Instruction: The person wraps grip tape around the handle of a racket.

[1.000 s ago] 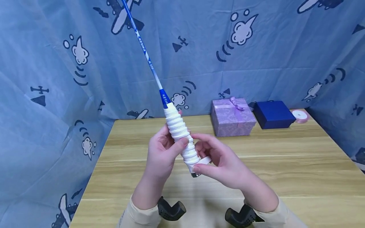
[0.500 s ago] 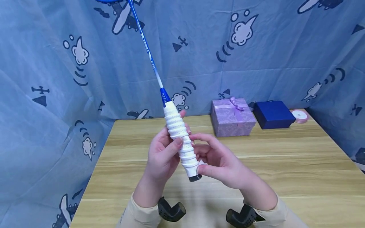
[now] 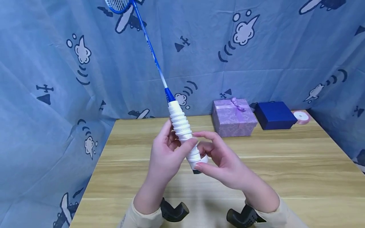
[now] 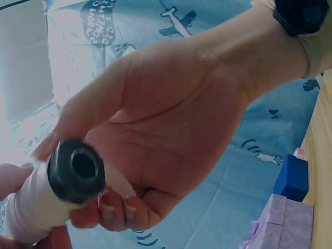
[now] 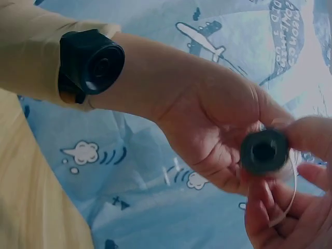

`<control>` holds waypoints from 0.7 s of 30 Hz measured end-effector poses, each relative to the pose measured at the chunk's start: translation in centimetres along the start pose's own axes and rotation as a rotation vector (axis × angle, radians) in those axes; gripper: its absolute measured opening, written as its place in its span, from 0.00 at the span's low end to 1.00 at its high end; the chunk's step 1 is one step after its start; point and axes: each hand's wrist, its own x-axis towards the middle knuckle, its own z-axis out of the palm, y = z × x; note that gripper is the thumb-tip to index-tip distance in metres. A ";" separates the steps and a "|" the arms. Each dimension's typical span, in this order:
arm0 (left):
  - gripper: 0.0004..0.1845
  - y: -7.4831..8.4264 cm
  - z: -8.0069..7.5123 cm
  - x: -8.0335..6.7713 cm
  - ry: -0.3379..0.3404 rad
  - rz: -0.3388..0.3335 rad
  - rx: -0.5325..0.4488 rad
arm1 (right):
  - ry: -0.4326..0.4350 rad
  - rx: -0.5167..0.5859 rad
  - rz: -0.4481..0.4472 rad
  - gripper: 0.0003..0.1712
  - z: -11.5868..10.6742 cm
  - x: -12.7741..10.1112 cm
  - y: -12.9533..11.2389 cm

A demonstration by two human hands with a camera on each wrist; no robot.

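A blue badminton racket points up and to the left, its shaft (image 3: pixel 151 50) ending in a strung head (image 3: pixel 118 4) at the top edge. White grip tape spirals down its handle (image 3: pixel 181 126). My left hand (image 3: pixel 168 155) grips the handle's lower half, thumb laid across the front. My right hand (image 3: pixel 219 158) pinches the loose end of the tape (image 3: pixel 203 159) beside the handle's bottom. The black butt cap (image 3: pixel 196 171) shows below the tape. It faces the left wrist view (image 4: pixel 78 170) and the right wrist view (image 5: pixel 264 151).
A wooden table (image 3: pixel 285 164) lies under the hands. At its back right stand a lilac gift box with a bow (image 3: pixel 233 116), a dark blue box (image 3: pixel 274 114) and a pink ribbon roll (image 3: pixel 302 116). Blue printed cloth (image 3: pixel 57 95) hangs behind and on both sides.
The racket has come down along its length, so its head now shows at the top. My left thumb sits lower on the handle. The loose tape end has been drawn in close to the handle.
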 end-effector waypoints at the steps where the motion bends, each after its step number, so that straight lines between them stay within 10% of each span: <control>1: 0.32 0.0 0.1 0.0 0.018 -0.006 0.003 | 0.020 -0.054 0.012 0.42 0.0 0.0 -0.1; 6: 0.28 0.1 0.0 0.0 0.012 0.017 -0.053 | 0.059 -0.117 0.042 0.46 0.0 0.0 -0.1; 21: 0.36 -1.1 -1.2 0.9 -0.313 0.183 -0.496 | -0.054 0.277 0.067 0.39 -0.7 0.1 0.5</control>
